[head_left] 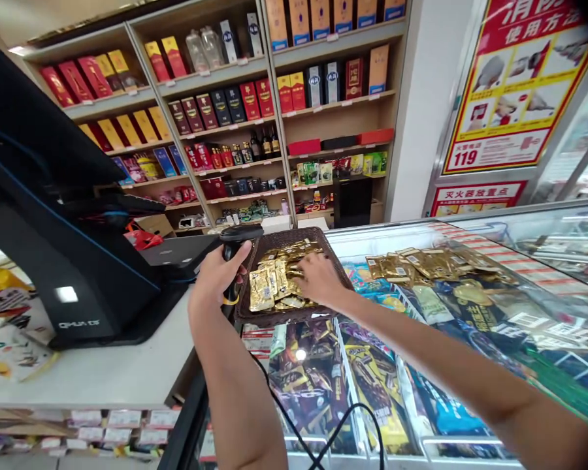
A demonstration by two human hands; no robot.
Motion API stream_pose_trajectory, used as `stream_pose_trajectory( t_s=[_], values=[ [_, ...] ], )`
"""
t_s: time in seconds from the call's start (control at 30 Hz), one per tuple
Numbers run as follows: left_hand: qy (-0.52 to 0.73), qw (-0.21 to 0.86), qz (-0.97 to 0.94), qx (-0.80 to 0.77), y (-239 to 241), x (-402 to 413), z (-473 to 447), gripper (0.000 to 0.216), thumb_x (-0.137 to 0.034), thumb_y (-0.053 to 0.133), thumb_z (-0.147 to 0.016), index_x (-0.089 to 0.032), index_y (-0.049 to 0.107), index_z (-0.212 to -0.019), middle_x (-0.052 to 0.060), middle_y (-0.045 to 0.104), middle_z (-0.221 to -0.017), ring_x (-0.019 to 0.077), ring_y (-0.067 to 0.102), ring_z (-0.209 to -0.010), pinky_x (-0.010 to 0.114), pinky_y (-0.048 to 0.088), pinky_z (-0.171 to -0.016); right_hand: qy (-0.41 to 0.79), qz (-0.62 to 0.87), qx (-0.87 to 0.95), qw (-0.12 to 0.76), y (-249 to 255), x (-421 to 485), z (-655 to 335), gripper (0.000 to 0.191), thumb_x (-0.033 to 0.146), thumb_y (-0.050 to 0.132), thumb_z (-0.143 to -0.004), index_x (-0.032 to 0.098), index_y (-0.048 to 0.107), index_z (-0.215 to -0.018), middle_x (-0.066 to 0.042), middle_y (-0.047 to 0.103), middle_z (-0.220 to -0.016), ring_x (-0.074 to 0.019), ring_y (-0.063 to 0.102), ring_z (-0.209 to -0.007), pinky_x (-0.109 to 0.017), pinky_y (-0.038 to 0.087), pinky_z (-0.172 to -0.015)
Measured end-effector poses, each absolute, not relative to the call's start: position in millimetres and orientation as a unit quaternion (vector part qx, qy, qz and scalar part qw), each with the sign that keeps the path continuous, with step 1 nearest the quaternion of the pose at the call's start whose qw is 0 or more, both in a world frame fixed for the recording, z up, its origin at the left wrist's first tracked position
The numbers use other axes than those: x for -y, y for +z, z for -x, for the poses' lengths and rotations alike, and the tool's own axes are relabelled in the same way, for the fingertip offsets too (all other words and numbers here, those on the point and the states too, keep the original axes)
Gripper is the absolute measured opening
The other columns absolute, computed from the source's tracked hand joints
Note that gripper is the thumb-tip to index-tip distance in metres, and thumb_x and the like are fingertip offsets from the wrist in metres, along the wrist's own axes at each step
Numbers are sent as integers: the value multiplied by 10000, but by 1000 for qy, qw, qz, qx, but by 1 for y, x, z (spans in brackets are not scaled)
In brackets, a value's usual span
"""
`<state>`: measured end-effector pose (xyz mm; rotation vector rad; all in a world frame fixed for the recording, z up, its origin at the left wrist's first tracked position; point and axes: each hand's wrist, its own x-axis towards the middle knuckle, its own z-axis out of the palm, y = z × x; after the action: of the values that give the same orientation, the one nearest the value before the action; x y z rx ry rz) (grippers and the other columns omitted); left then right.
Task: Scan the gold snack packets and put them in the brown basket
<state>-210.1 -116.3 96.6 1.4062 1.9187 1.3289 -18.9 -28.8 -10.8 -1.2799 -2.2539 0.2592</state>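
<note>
Here, the gold sachets (269, 282) lie heaped in a dark woven basket (287, 318) that sits on the glass lid of a chest freezer (519, 287), just beside the end of the white counter (102, 373). The right hand (318, 277) is inside the basket, palm down, its fingers bent onto the pile at the right side. Whether it has pinched a sachet cannot be told, since the fingertips are hidden among the packets. The left hand (218, 274) is wrapped tight around the grip of a black barcode scanner (236, 243), holding it upright at the basket's left rim, with the scanner head level with the far edge of the basket. A black cable (334, 427) loops below the forearms, across the freezer's front.

To the right of the basket, a second loose spread of gold packets (416, 264) lies on the freezer glass, apart from the basket. Wrapped frozen goods show in compartments under the glass. To the left, a black till terminal (78, 261) stands on the counter with its back to the camera. Behind it all, wooden shelves (255, 130) carry rows of red, yellow and dark boxes, and a red notice poster (519, 85) hangs on the right.
</note>
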Motion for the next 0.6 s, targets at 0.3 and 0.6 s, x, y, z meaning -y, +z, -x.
stream_pose_trajectory(
  t_s=[0.3, 0.6],
  values=[
    [502, 246, -512, -652, 99, 122, 206, 510, -680, 717, -725, -204, 571, -838, -14, 590, -594, 135, 528, -493, 256, 424, -491, 105, 509, 848, 104, -19, 26, 127, 1216, 496, 910, -633, 97, 289, -1600, -284, 301, -1603, -445, 335, -1423, -535, 315, -1134],
    [492, 237, -539, -641, 99, 119, 203, 523, -701, 704, -730, -202, 567, -808, -4, 586, -594, 143, 541, -513, 256, 428, -504, 28, 359, 933, -3, 13, -11, 125, 1080, 427, 978, -519, 97, 541, -1451, -258, 541, -1454, -435, 404, -1412, -511, 302, -1158]
  ],
)
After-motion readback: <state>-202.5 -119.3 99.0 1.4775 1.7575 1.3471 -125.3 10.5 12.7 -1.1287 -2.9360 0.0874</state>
